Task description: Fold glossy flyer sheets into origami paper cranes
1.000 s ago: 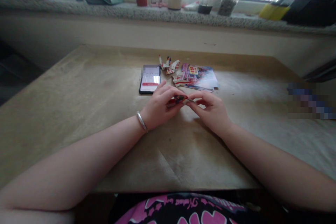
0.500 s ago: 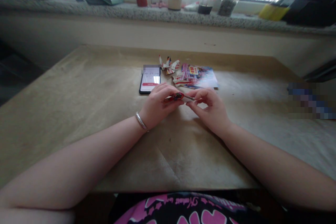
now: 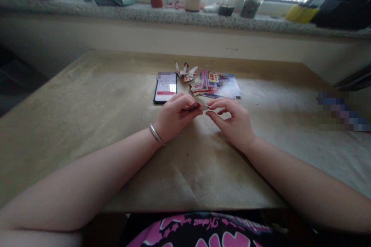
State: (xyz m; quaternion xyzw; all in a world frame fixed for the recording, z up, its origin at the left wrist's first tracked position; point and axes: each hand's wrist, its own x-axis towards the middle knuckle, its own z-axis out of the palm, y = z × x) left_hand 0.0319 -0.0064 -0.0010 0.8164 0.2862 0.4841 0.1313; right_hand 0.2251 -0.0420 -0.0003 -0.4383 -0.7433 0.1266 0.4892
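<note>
My left hand [image 3: 178,112], with a silver bangle on its wrist, pinches a small folded piece of printed paper [image 3: 193,107] between thumb and fingers. The paper is red and dark on its visible face, with a thin pale edge pointing right. At that edge is my right hand [image 3: 233,117], its index fingertip at the paper's end and its thumb slightly apart below. My left fingers cover much of the paper. Just beyond the hands lie folded paper pieces [image 3: 199,89] and a colourful printed leaflet [image 3: 227,85].
A phone [image 3: 165,88] showing a timer lies beyond my left hand. Behind it is a pointed folded-paper shape [image 3: 187,72] on the cloth-covered table [image 3: 116,96]. Bottles and other items line the stone windowsill [image 3: 162,13]. A blurred-out patch [image 3: 343,111] is at the right.
My right thumb and index finger have parted a little and shifted left along the paper's end. The paper strip between the hands shows shorter and thinner. My left hand is nearly still.
</note>
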